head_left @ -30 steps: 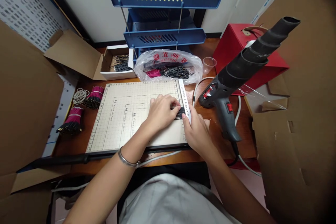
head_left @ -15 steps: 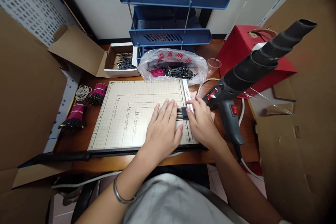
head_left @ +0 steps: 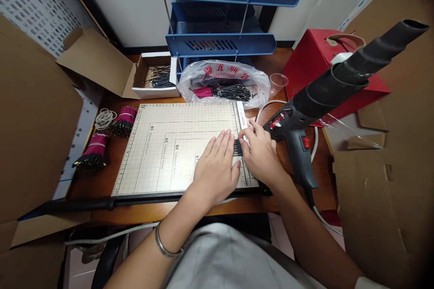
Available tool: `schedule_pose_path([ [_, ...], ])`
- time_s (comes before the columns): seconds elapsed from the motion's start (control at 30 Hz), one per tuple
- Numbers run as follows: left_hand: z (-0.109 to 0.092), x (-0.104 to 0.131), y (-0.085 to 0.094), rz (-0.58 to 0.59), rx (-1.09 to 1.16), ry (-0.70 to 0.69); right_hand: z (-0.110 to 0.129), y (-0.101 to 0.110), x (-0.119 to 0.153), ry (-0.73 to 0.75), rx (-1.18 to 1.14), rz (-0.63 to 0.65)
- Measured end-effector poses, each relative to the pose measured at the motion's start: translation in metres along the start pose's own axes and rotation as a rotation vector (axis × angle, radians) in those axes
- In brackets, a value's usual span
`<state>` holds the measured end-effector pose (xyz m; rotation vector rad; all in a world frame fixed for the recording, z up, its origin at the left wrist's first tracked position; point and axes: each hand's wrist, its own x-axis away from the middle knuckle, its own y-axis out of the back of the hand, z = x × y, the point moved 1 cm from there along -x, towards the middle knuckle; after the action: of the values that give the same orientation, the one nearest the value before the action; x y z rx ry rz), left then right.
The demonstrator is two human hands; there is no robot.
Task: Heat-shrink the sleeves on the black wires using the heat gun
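Observation:
A row of thin black wires point(head_left: 238, 148) lies side by side across the paper cutter's gridded board point(head_left: 159, 153), near its right edge. My left hand point(head_left: 217, 162) rests flat on the board, fingers together and stretched out, covering the left part of the row. At the wires' right end, my right hand point(head_left: 261, 153) is closed, its thumb and bent fingers on them beside the board's white edge strip point(head_left: 241, 115). The fingers hide the wire ends there. The cutter's black handle point(head_left: 79, 204) extends to the left along the front.
A heat gun point(head_left: 298, 144) stands at the right by a red box point(head_left: 307, 56). Behind the board are a plastic bag point(head_left: 190, 76) of wires, a small carton point(head_left: 154, 93) and a blue rack point(head_left: 220, 45). Pink-and-black bundles point(head_left: 95, 146) lie at the left.
My left hand has slid slightly right along the wires, so less of the row shows between the hands. The right hand's fingers have bent more at the wires' right end.

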<state>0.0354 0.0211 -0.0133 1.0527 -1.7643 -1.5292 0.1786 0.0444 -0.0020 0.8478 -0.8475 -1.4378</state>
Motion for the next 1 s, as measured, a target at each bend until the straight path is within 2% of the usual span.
schedule_pose_path([
  [0.17,-0.001,0.0,0.0,-0.014,0.011,0.006,0.001,-0.002,0.001,-0.039,-0.014,0.024],
  [0.5,-0.002,-0.002,0.002,0.017,-0.002,0.015,-0.004,-0.003,0.004,-0.013,-0.03,0.002],
  [0.77,-0.003,-0.002,0.003,0.012,0.005,0.011,-0.013,-0.011,0.008,0.019,-0.167,-0.038],
  [1.0,-0.003,-0.002,0.006,0.028,-0.001,0.013,-0.013,0.005,0.01,0.065,-0.091,0.018],
])
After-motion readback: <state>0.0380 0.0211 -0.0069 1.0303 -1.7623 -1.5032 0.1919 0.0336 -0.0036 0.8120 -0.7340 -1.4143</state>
